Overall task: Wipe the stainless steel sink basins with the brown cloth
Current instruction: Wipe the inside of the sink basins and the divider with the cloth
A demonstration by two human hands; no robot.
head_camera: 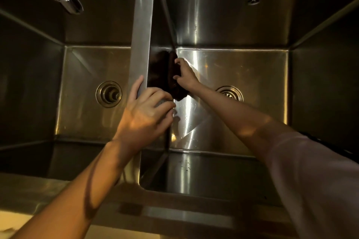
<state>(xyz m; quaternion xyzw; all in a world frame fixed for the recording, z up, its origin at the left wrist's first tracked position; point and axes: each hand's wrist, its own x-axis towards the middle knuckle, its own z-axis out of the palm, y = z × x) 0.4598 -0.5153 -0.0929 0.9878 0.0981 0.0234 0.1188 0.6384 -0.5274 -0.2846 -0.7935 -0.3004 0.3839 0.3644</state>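
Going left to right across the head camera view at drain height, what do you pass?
Left basin drain → left hand holding the divider → brown cloth → right hand pressing the cloth against the right basin's left wall → right basin drain.

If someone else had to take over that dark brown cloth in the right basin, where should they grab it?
Probably the lower bunched end of the dark brown cloth, coming from the right basin's open floor. The right hand covers its upper part, and its other side is pressed against the steel divider wall.
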